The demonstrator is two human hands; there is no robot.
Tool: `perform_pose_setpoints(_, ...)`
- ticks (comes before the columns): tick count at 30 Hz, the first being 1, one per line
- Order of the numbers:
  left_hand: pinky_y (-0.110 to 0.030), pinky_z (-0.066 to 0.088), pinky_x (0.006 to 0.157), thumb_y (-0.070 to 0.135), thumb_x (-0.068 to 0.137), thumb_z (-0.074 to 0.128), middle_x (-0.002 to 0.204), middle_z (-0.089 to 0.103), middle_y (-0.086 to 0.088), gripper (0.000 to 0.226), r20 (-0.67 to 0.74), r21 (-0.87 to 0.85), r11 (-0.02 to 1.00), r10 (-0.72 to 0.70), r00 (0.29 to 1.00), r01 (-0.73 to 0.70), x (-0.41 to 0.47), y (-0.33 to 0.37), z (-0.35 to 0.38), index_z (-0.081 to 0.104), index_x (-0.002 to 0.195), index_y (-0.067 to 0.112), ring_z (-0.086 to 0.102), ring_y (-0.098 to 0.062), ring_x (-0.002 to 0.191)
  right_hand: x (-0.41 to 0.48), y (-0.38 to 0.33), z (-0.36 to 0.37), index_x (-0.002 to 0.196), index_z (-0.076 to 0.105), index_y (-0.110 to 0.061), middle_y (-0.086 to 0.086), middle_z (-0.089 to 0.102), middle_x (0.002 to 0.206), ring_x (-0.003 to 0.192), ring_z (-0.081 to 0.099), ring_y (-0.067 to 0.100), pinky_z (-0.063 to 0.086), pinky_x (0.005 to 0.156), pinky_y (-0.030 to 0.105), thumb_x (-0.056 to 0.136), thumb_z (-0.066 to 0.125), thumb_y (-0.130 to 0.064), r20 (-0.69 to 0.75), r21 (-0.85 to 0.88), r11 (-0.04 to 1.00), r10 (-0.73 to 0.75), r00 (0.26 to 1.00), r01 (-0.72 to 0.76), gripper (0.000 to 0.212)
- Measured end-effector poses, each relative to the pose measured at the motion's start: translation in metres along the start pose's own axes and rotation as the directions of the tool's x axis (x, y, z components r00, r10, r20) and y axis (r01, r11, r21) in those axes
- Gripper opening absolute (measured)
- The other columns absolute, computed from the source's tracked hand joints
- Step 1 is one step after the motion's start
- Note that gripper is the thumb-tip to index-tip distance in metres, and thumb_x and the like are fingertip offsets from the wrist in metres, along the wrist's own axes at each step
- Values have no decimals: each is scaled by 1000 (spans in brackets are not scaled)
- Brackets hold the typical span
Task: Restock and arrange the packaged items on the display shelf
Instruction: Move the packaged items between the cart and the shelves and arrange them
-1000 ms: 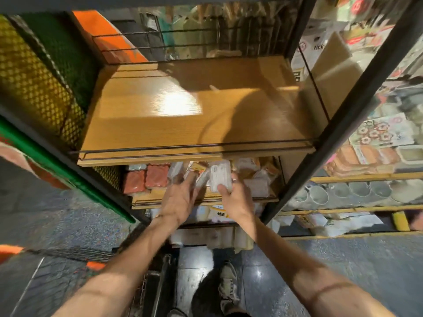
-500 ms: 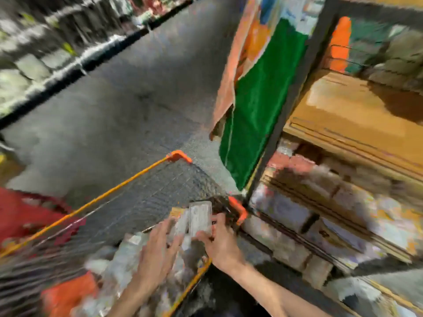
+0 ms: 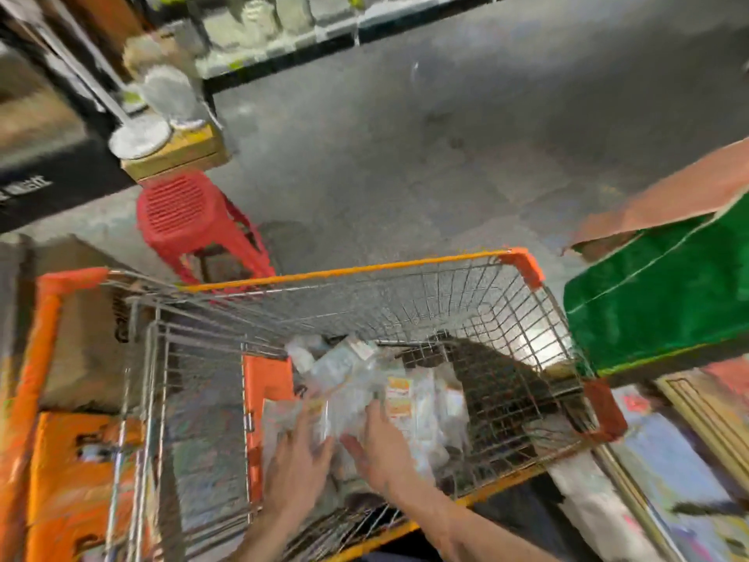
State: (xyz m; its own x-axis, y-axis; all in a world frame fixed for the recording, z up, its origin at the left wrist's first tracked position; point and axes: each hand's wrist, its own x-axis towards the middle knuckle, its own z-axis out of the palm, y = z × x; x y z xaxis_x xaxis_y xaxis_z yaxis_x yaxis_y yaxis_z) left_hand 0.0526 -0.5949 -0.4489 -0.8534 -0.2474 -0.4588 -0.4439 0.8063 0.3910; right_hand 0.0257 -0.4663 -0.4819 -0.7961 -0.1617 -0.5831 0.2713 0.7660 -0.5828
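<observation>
Several clear and white packaged items (image 3: 409, 399) lie heaped in the wire shopping cart (image 3: 405, 269) with orange trim. Both my hands reach down into the cart onto the heap. My left hand (image 3: 300, 452) lies with spread, fairly straight fingers on the packets at the heap's left side. My right hand (image 3: 383, 444) is just right of it, thumb and fingers around a clear packet (image 3: 338, 415) that stands between the two hands. Motion blur hides the fingertips' exact contact. Only an edge of the display shelf (image 3: 689, 403) shows at the far right.
A red plastic stool (image 3: 186, 212) stands beyond the cart's far left corner. A green and orange banner (image 3: 656, 302) hangs at the right. An orange crate (image 3: 73, 480) and cardboard sit left of the cart. Grey floor stretches ahead to shelves at the back.
My view swung from the wooden shelf leftward to the cart. Both hands left the lower shelf with packets and now sit deep in the cart on the heap.
</observation>
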Motion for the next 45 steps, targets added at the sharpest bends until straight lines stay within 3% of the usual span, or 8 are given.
perform_pose_setpoints(4, -15, 33, 39, 62, 93, 34, 101, 57, 5, 67, 81, 140, 989, -59, 995, 47, -5, -17, -7, 8, 148, 32, 50, -1, 57, 1, -10, 5, 131, 26, -14, 10, 61, 110, 93, 64, 32, 55, 77, 42, 89, 56, -50, 79, -177, 984, -9, 997, 23, 62)
perform_pose_setpoints(9, -27, 52, 69, 68, 89, 32, 137, 43, -9, 71, 92, 284, 958, -70, 993, 42, -5, -28, -19, 20, 148, 30, 61, -24, 107, -1, -8, -1, 135, 30, -15, 12, 53, 124, 110, 57, 32, 51, 89, 43, 86, 54, -60, 152, -339, 932, -77, 985, 125, 71)
perform_pose_setpoints(18, -29, 42, 81, 64, 90, 37, 116, 56, 7, 41, 100, 378, 868, 308, 946, -323, 19, 61, -3, 47, 115, 32, 52, -15, 107, -42, 51, -70, 126, 49, -20, 1, 61, 117, 106, 59, 22, 48, 87, 34, 89, 45, -62, -180, -34, 999, -24, 983, 18, 56)
perform_pose_setpoints(23, -35, 47, 79, 56, 92, 46, 98, 62, -1, 42, 215, 314, 591, 718, 662, -743, 1, 204, 80, 59, 108, 20, 61, -25, 96, -116, 154, -152, 116, 52, -27, -6, 65, 99, 96, 64, 18, 38, 72, 24, 91, 49, -54, -516, 323, 930, 328, 791, -175, 37)
perform_pose_setpoints(30, -36, 48, 85, 45, 91, 54, 105, 66, -9, 41, 470, 120, 266, 833, 291, -956, -92, 354, 207, 60, 117, 15, 62, -30, 101, -211, 327, -184, 106, 56, -25, 4, 65, 106, 105, 60, 28, 44, 79, 36, 81, 48, -61, -534, 688, 653, 751, 389, -316, 44)
perform_pose_setpoints(38, -42, 48, 83, 38, 94, 54, 131, 46, -21, 60, 508, 184, 309, 783, 360, -933, -137, 465, 321, 32, 144, 14, 55, -40, 109, -269, 472, -217, 133, 41, -10, 17, 52, 127, 117, 48, 36, 43, 92, 43, 95, 51, -36, -506, 742, 522, 848, 158, -420, 47)
perform_pose_setpoints(43, -41, 51, 75, 32, 93, 55, 133, 44, -19, 60, 523, 303, 295, 743, 417, -906, -134, 515, 365, 27, 145, 18, 58, -39, 106, -254, 516, -237, 136, 42, -5, 20, 49, 134, 120, 47, 33, 46, 87, 20, 96, 47, -38, -516, 724, 520, 844, 145, -454, 52)
perform_pose_setpoints(45, -43, 52, 78, 31, 94, 56, 129, 47, -20, 59, 526, 353, 323, 708, 472, -878, -137, 523, 372, 28, 144, 17, 57, -38, 107, -243, 521, -244, 133, 44, -7, 19, 50, 132, 119, 48, 36, 48, 89, 34, 92, 52, -41, -542, 641, 548, 819, 188, -537, 55)
